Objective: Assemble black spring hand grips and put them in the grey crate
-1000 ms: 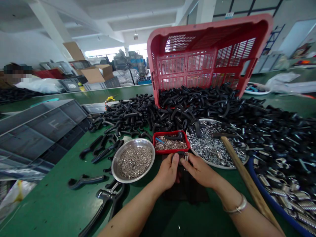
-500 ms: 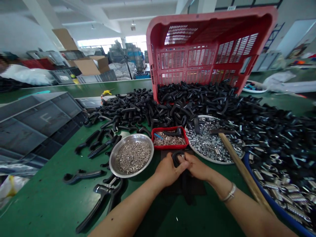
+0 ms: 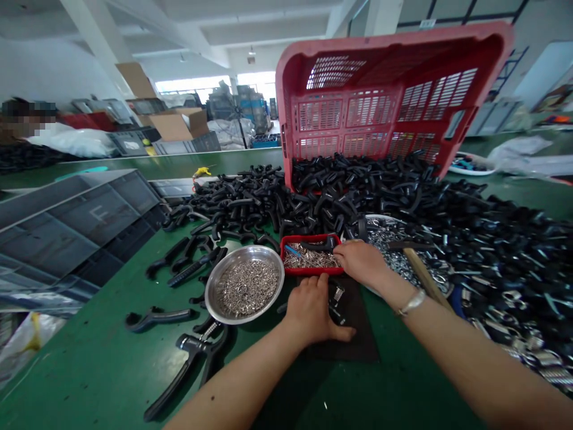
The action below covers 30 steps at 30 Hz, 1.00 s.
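My left hand [image 3: 310, 310] rests over a black hand grip [image 3: 335, 301] with a metal spring on a dark mat [image 3: 363, 334]. Its fingers stretch forward and the thumb stands apart; the palm hides part of the grip. My right hand [image 3: 362, 263] dips its fingertips into the right end of a red tray [image 3: 308, 272] of thin metal pins [image 3: 307, 258]. Those fingers are bent together, and what lies between them is hidden. Another black handle [image 3: 319, 245] lies across the tray. Just left, a steel bowl [image 3: 215, 301] contains small metal pieces [image 3: 248, 286].
A hammer [image 3: 423, 275] lies across a plate of metal parts [image 3: 385, 230] at right. Black handles [image 3: 250, 203] heap up behind, spilling from a tipped red crate [image 3: 322, 146]. Springs [image 3: 532, 346] fill the right corner. A sprung grip [image 3: 192, 352] and grey bin [image 3: 98, 221] are at left.
Both hands were together on the black grip. My right hand has let go and moved up to the red tray; my left has spread out over the grip, now lower on the mat.
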{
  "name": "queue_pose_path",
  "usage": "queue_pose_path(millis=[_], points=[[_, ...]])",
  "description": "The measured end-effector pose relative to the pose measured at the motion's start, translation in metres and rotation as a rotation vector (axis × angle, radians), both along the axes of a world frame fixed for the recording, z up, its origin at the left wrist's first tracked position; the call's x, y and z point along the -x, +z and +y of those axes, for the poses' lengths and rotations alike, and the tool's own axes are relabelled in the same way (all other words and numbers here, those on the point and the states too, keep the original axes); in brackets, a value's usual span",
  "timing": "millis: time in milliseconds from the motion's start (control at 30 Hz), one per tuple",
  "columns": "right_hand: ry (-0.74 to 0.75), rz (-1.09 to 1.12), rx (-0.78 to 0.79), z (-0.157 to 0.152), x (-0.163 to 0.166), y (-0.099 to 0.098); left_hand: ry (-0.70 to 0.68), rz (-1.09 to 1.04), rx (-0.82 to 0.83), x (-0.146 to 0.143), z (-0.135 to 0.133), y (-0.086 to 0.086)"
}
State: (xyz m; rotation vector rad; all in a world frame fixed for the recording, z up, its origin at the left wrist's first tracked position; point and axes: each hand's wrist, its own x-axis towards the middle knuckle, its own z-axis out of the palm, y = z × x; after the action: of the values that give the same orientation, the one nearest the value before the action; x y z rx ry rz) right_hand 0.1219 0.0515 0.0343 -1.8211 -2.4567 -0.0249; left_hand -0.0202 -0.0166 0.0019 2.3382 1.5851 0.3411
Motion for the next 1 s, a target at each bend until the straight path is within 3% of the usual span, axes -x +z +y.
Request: queue_pose_path(millis=[133, 300, 500, 700, 833, 1000], points=[[0.091, -0.035, 0.089, 0.035, 0.019, -0.003, -0.091, 0.055, -0.021, -0.006, 0.008, -0.002], [0.117, 0.02, 0.094, 0.044, 0.016, -0.017, -0.085, 0.021, -0.005, 0.001, 0.008, -0.002], [0.112, 0.221, 0.074, 0.044, -0.003, -0.022, 0.127, -0.141, 0.004, 0.016, 0.043, 0.013], [0.164, 0.508, 0.161, 0.047, -0.008, -0.027, 0.203, -0.498, 0.076, 0.009, 0.091, -0.005], [0.143, 0.667, 0.178, 0.045, -0.011, -0.036, 0.215, -0.579, 0.079, 0.001, 0.102, -0.015], [0.068, 0.716, 0.107, 0.045, -0.008, -0.043, 0.241, -0.588, 0.044, 0.002, 0.101, -0.013]])
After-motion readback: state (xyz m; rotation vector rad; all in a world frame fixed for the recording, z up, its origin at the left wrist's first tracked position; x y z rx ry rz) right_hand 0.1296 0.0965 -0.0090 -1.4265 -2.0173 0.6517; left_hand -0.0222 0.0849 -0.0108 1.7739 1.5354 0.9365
